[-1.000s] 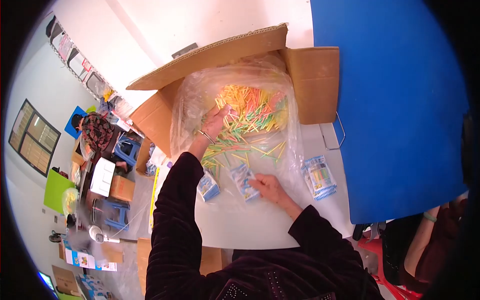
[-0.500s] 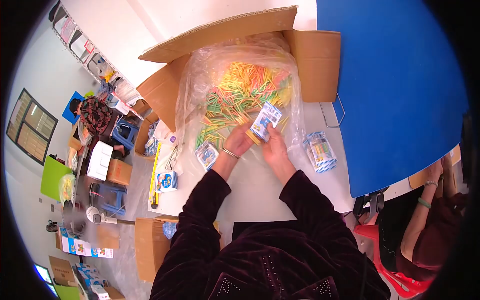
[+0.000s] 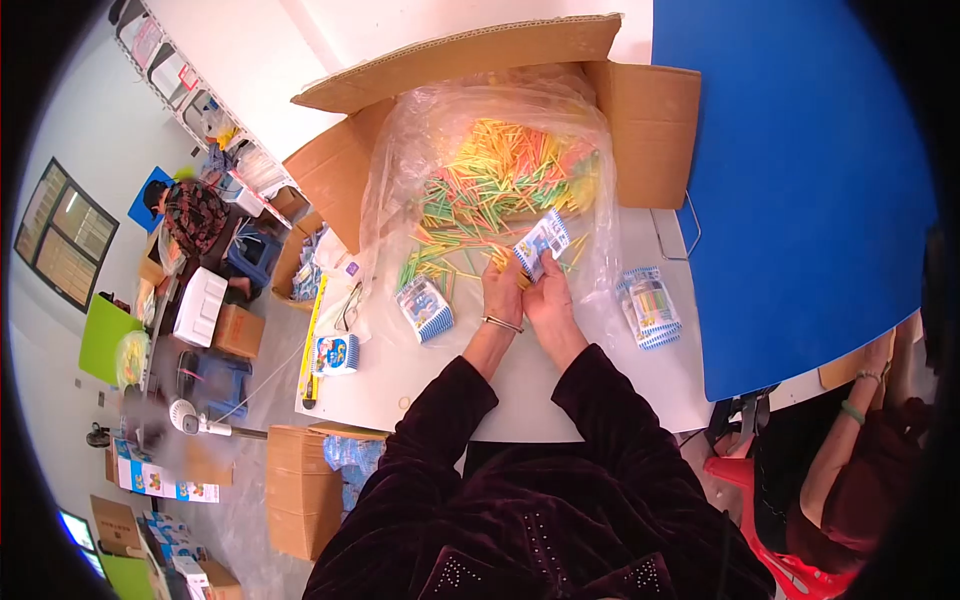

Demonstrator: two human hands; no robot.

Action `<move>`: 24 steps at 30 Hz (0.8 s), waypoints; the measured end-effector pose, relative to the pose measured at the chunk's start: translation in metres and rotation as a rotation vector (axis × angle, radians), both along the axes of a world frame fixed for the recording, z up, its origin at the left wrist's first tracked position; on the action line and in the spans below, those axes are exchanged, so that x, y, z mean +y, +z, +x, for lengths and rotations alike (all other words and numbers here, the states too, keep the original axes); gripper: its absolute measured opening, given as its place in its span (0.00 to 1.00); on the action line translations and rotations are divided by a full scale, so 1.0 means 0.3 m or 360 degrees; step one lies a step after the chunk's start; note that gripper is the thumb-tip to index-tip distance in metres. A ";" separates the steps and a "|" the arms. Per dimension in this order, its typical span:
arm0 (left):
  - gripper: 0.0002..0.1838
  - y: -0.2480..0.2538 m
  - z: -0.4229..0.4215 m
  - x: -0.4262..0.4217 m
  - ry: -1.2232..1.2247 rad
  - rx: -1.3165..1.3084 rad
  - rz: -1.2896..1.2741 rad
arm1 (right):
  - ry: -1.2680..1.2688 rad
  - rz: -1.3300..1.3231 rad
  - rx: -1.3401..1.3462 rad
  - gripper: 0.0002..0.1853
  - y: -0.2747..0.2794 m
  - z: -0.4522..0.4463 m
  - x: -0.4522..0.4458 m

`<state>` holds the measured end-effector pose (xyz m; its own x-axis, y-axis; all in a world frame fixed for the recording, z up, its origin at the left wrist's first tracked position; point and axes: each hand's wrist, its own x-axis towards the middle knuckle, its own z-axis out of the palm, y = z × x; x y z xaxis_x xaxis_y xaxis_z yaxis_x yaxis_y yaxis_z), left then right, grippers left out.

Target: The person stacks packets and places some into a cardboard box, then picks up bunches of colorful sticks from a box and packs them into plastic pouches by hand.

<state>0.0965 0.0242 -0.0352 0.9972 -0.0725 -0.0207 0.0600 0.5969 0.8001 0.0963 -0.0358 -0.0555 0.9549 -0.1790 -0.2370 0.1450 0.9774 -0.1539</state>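
Observation:
My right hand point(image 3: 549, 297) grips a small blue-and-white packet point(image 3: 543, 240) with striped edges, tilted up in front of the box. Close beside it, my left hand point(image 3: 501, 294) is closed around a few yellow sticks point(image 3: 507, 268), their ends at the packet's lower end. Whether the stick ends are inside the packet I cannot tell. Beyond both hands lies a heap of thin yellow, orange and green sticks point(image 3: 510, 165) on clear plastic sheeting point(image 3: 390, 190) in an open cardboard box point(image 3: 650, 135).
Left of my hands lie similar packets point(image 3: 425, 308); more packets point(image 3: 650, 308) lie right. A blue-and-white pack point(image 3: 335, 354), glasses point(image 3: 349, 306) and a yellow ruler-like strip point(image 3: 312, 345) are at the table's left. A blue board point(image 3: 800, 190) borders the right. Two other people work nearby.
The packet has tilted further to the right, and my left hand has shifted slightly right, nearer my right hand. The whole view has swung a little.

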 end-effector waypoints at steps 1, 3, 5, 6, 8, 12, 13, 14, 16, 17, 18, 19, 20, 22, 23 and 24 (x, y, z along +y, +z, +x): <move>0.12 0.005 -0.005 0.003 -0.0022 0.0009 -0.0011 | 0.0023 0.0010 -0.0023 0.09 -0.001 -0.004 0.000; 0.12 0.010 -0.005 0.011 -0.0043 0.0026 -0.0040 | 0.0045 0.0023 -0.0056 0.08 -0.002 -0.004 -0.003; 0.13 0.013 0.016 0.024 -0.0070 0.0040 -0.0075 | 0.0061 0.0030 -0.0091 0.08 -0.001 -0.001 -0.020; 0.14 -0.008 0.044 0.044 -0.0122 0.0028 -0.0114 | 0.0022 -0.0069 -0.0105 0.08 0.003 -0.001 -0.032; 0.15 -0.004 0.079 0.088 -0.0165 0.0020 -0.0155 | -0.0008 -0.0170 -0.0115 0.08 0.020 -0.012 -0.058; 0.14 0.066 0.100 0.154 -0.0404 0.0086 -0.0163 | -0.0029 -0.0572 -0.0113 0.10 0.070 -0.043 -0.101; 0.12 0.082 0.096 0.161 -0.0404 0.0059 -0.0071 | -0.0036 -0.0697 -0.0149 0.11 0.076 -0.049 -0.106; 0.11 0.097 0.090 0.168 -0.0404 0.0034 0.0022 | -0.0031 -0.0697 -0.0146 0.11 0.081 -0.058 -0.110; 0.10 0.110 0.088 0.182 -0.0449 0.0022 0.0072 | 0.0123 -0.0884 -0.0237 0.09 0.107 -0.083 -0.119; 0.10 0.115 0.086 0.183 -0.0497 0.0007 0.0123 | 0.0124 -0.0885 -0.0235 0.09 0.107 -0.091 -0.122; 0.10 0.112 0.087 0.183 -0.0498 0.0009 0.0121 | 0.0160 -0.1021 -0.0215 0.08 0.107 -0.102 -0.125; 0.11 0.108 0.087 0.181 -0.0444 0.0001 0.0185 | 0.0194 -0.1156 -0.0195 0.08 0.107 -0.113 -0.128; 0.11 0.105 0.088 0.178 -0.0392 -0.0008 0.0250 | 0.0191 -0.1157 -0.0191 0.08 0.108 -0.124 -0.134; 0.11 0.106 0.084 0.177 -0.0358 -0.0009 0.0318 | 0.0333 -0.1310 -0.0202 0.09 0.131 -0.152 -0.147; 0.12 0.108 0.082 0.181 -0.0315 -0.0012 0.0387 | 0.0333 -0.1310 -0.0198 0.09 0.132 -0.160 -0.152; 0.12 0.094 0.092 0.189 -0.0314 -0.0009 0.0387 | 0.0344 -0.1376 -0.0209 0.10 0.132 -0.166 -0.157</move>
<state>0.1240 0.0810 -0.0069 0.9644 -0.2585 -0.0559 0.1511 0.3653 0.9186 0.0465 -0.0829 -0.0161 0.9983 -0.0578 0.0104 0.0398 0.5361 -0.8432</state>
